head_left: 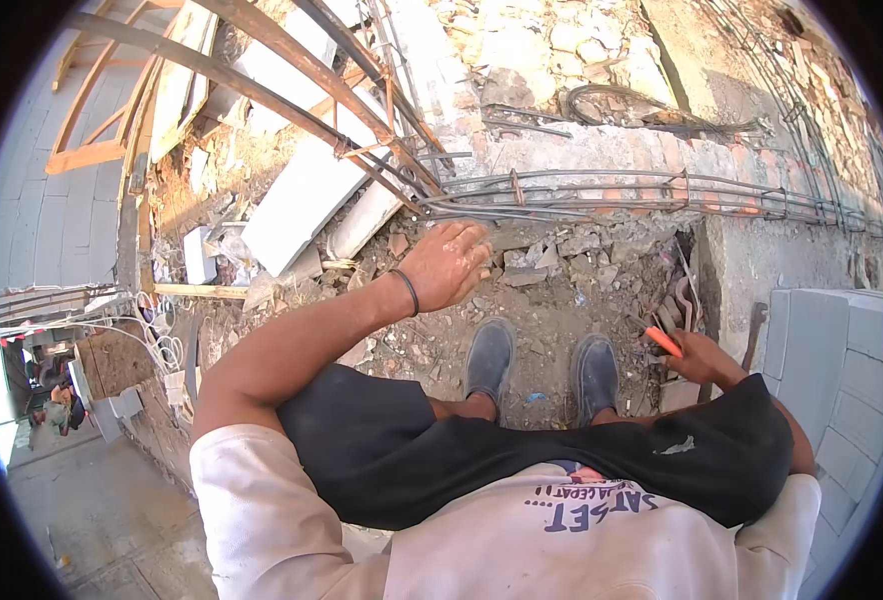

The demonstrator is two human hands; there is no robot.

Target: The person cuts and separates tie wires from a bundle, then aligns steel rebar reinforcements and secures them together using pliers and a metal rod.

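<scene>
2 dark shoes [490, 362] stand on dirt strewn with broken rubble [552, 272]. At 1 o'clock in the view runs a brick wall [702, 158] with steel bars [652, 180] along it; at 11 o'clock, rusty rods [307, 72] slant over a white board [307, 205]. Grey blocks [852, 380] are stacked at 3 o'clock, and a smooth floor [132, 530] spreads at 8 o'clock. The person's right hand [704, 358] is closed around an orange-handled tool [664, 342], which juts toward 10 o'clock from the fingers. The left hand [449, 262] is loosely curled, the steel bars just beside its fingers at 12 o'clock; whether it grips anything, the view hardly tells.
</scene>
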